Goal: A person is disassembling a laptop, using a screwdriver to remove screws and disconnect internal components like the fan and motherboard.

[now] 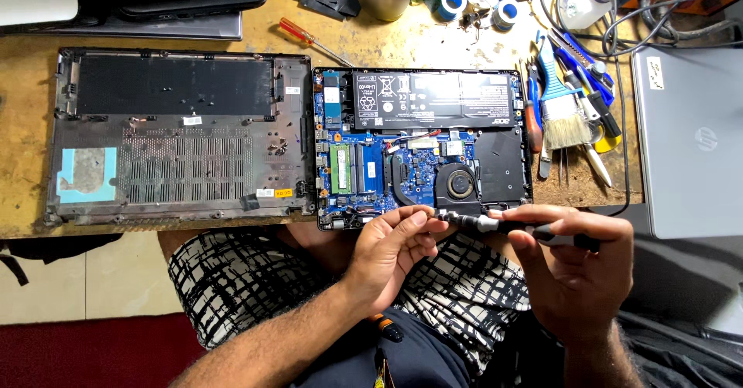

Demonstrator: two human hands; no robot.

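Note:
An opened laptop (495, 152) lies on the bench with its blue circuit board, black battery and fan showing. Its removed black bottom cover (174, 136) lies inside-up to the left. My right hand (576, 268) grips a black and silver screwdriver (484, 222) by the handle, held level near the laptop's front edge. My left hand (391, 252) pinches the driver's tip end with fingertips. Whether a bit or screw sits between those fingers is hidden.
A closed grey laptop (693, 140) lies at the right. A brush (561, 113), tweezers and pens lie beside the open laptop. A red-handled screwdriver (306, 38), solder spools (453, 2), cables and stacked laptops (155, 1) fill the back of the wooden bench (23, 86).

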